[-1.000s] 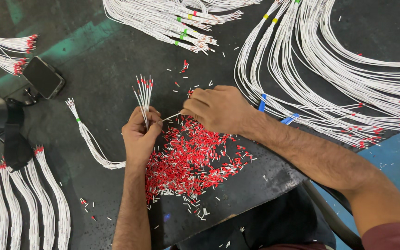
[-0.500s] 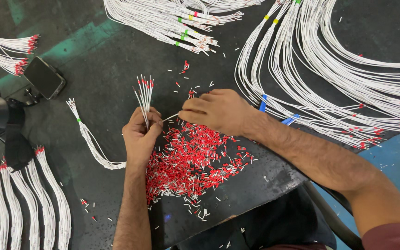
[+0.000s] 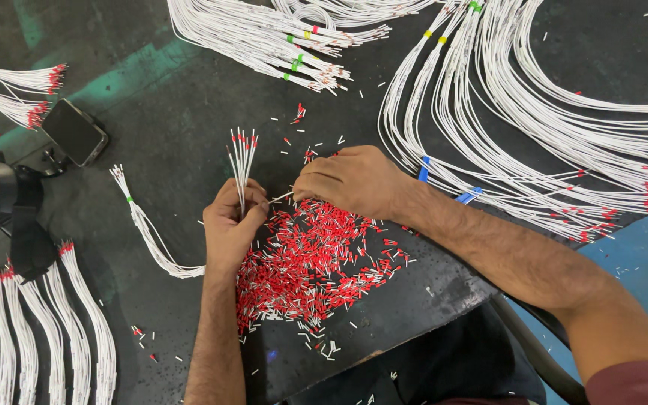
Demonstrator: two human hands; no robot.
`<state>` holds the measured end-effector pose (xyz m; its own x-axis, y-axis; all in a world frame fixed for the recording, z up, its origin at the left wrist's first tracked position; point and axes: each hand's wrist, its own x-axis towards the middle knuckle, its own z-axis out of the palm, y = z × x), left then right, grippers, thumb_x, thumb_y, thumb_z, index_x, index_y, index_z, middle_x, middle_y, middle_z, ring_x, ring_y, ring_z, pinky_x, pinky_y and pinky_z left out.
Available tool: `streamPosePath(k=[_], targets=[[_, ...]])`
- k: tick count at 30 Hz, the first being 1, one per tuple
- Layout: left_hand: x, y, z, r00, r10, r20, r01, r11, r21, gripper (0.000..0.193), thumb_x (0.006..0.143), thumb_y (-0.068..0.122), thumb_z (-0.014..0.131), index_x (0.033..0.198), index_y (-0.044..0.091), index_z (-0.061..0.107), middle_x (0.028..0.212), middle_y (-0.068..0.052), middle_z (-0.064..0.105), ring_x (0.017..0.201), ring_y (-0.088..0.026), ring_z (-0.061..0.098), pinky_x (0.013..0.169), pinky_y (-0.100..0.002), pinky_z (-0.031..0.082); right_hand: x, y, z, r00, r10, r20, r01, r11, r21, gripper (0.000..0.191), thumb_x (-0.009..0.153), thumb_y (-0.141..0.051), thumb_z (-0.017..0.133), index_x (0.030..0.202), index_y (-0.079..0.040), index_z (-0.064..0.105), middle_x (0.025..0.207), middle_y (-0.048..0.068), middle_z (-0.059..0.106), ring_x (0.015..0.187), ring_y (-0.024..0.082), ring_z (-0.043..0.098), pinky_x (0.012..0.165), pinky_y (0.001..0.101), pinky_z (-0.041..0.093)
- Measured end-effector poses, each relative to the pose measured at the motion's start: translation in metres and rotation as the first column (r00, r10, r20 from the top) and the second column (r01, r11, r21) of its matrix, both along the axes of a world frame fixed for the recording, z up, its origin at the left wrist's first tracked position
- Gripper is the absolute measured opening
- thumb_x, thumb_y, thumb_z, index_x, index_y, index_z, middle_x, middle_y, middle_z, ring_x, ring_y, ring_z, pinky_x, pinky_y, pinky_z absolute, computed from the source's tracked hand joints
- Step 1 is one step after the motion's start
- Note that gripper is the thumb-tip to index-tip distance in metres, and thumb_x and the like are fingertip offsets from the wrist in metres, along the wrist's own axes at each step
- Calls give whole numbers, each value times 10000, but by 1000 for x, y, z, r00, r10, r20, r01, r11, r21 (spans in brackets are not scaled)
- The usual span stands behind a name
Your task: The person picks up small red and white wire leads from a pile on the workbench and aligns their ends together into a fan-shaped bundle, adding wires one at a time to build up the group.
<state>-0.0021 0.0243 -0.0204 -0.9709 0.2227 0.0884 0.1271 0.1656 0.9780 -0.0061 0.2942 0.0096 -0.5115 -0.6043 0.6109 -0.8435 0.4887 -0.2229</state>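
Thin white wires (image 3: 242, 154) fan from left hand (image 3: 232, 225) above red ferrules (image 3: 305, 262).

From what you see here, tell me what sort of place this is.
Probably a wire assembly workbench in a small workshop. The left hand holds a bunch of white wires, the right hand picks from a pile of red sleeves, and finished wire bundles lie around on the dark table.
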Motion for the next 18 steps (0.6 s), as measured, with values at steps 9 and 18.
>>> streamPosePath(k=[9, 18], targets=[[1, 1, 1, 1000, 0, 9, 0, 1000, -28, 77, 834, -64, 663, 872, 0, 686, 1029, -9, 622, 794, -30, 556, 669, -202, 444, 1, -6, -1, 997, -62, -51, 60, 997, -49, 209, 887, -272, 766, 1024, -150, 664, 861, -48, 622, 764, 114, 663, 621, 287, 515], [1, 3, 6, 999, 47, -18, -48, 997, -56, 45, 857, -51, 671, 862, -7, 672, 998, -5, 615, 760, -35, 545, 637, -213, 434, 1, -3, 2, 987, -158, -37, 148, 969, -196, 437, 838, -409, 887, 867, -126, 555, 805, 1, 615, 590, 196, 569, 513, 347, 451]])
